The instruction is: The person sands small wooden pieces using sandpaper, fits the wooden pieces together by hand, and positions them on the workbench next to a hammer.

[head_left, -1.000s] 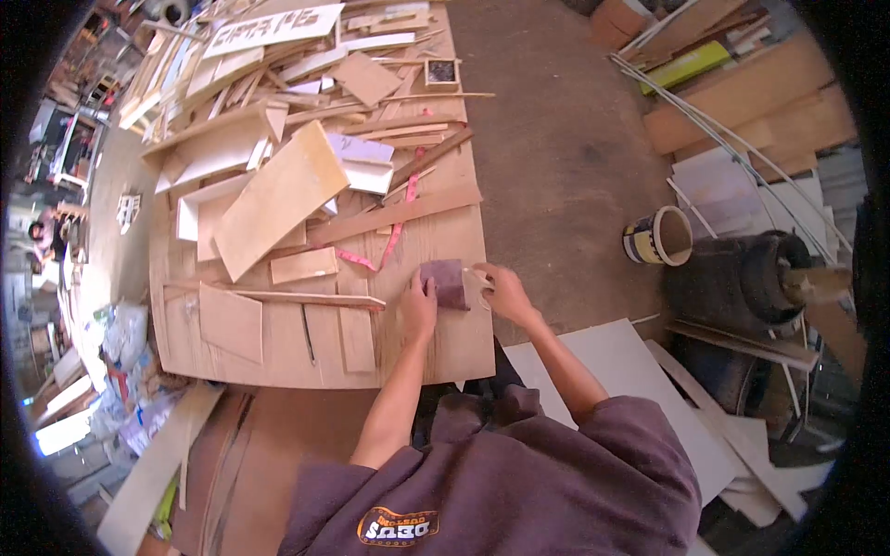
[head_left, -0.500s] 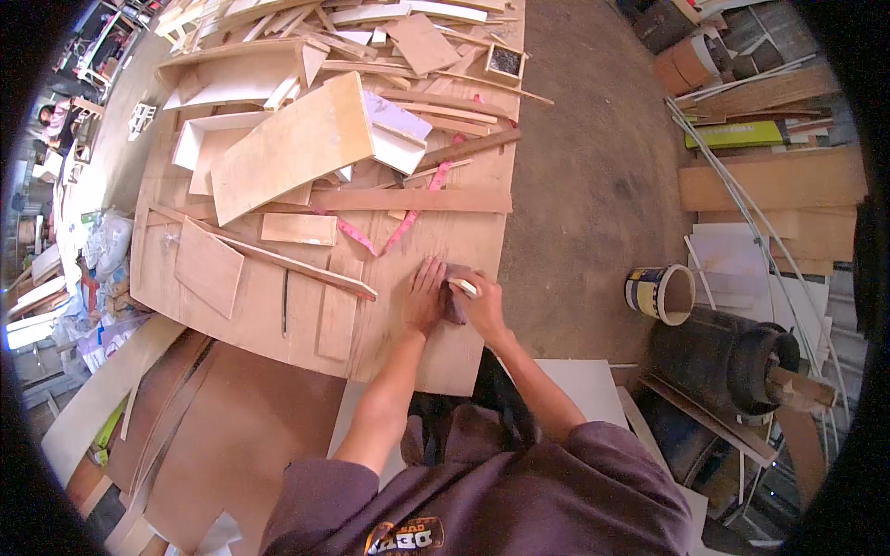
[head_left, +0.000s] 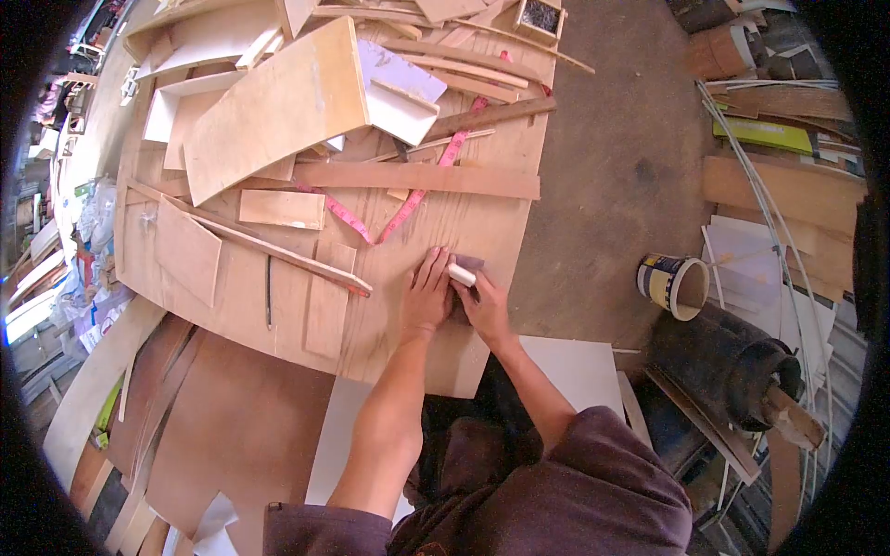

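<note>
My left hand (head_left: 429, 294) lies flat with fingers stretched forward, at the left edge of a dark greyish-brown sheet (head_left: 470, 262) that looks like sandpaper. Beside it my right hand (head_left: 485, 310) is closed round a short white stick-like piece (head_left: 461, 274), whose pale end points up and left. The piece's lower end is hidden in the fingers, so its exact kind does not show. Both hands rest close together near the front right corner of the plywood tabletop (head_left: 408, 357), and they cover part of the sheet.
A pink tape measure (head_left: 399, 219) lies bent ahead of my hands. Beyond it are a long wooden strip (head_left: 417, 179), a large plywood panel (head_left: 278, 111) and piled offcuts. A thin strip (head_left: 278, 248) lies to the left. On the floor at right a bucket (head_left: 660, 281) lies tipped.
The view has shifted, with the tabletop appearing larger. My right hand has tilted the white piece and moved slightly relative to the sheet. My left hand stays flat beside it.
</note>
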The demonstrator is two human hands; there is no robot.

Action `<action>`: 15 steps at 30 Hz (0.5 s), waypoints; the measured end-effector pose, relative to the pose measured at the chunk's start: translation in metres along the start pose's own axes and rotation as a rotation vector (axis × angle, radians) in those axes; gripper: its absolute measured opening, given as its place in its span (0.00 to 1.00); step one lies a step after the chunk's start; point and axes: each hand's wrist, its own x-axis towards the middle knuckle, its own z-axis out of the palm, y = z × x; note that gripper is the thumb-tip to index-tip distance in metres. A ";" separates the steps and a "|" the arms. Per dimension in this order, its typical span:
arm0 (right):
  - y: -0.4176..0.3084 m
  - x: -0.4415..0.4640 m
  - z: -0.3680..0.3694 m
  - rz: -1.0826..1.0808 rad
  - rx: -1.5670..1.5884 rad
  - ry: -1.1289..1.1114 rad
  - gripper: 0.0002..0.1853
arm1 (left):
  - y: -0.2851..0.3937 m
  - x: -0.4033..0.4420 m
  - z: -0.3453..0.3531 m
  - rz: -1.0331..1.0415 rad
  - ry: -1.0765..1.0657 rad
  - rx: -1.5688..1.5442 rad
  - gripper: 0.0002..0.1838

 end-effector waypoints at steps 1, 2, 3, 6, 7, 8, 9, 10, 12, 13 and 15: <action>0.002 -0.006 -0.002 -0.038 -0.035 -0.017 0.17 | 0.000 0.001 -0.001 0.002 -0.007 0.003 0.26; 0.003 -0.014 -0.005 -0.034 -0.032 -0.016 0.17 | 0.000 0.002 -0.002 0.004 -0.050 0.036 0.27; 0.005 -0.025 -0.008 -0.056 -0.020 -0.018 0.18 | 0.001 0.002 -0.004 0.007 -0.093 0.067 0.27; 0.021 -0.021 -0.009 -0.126 -0.033 -0.043 0.22 | -0.004 -0.001 0.010 0.050 -0.016 0.081 0.28; 0.011 -0.004 -0.012 -0.247 -0.199 0.032 0.22 | -0.005 0.000 0.012 0.049 -0.018 0.080 0.28; 0.006 0.008 -0.012 -0.363 -0.365 0.100 0.22 | -0.006 -0.003 0.013 0.031 -0.018 0.073 0.28; 0.010 0.016 -0.007 -0.336 -0.275 0.065 0.20 | -0.005 -0.003 0.013 0.017 -0.014 0.066 0.29; 0.013 0.006 -0.005 -0.327 -0.275 0.065 0.20 | -0.003 -0.005 0.011 0.020 -0.022 0.063 0.29; 0.014 -0.018 -0.004 -0.272 -0.281 0.029 0.20 | -0.002 -0.002 0.007 0.041 -0.086 0.207 0.31; 0.014 -0.033 -0.002 -0.237 -0.197 0.008 0.20 | -0.002 -0.002 0.006 0.017 -0.104 0.114 0.31; 0.019 -0.021 0.003 -0.287 -0.246 0.105 0.20 | -0.002 -0.001 0.006 0.027 -0.099 0.146 0.31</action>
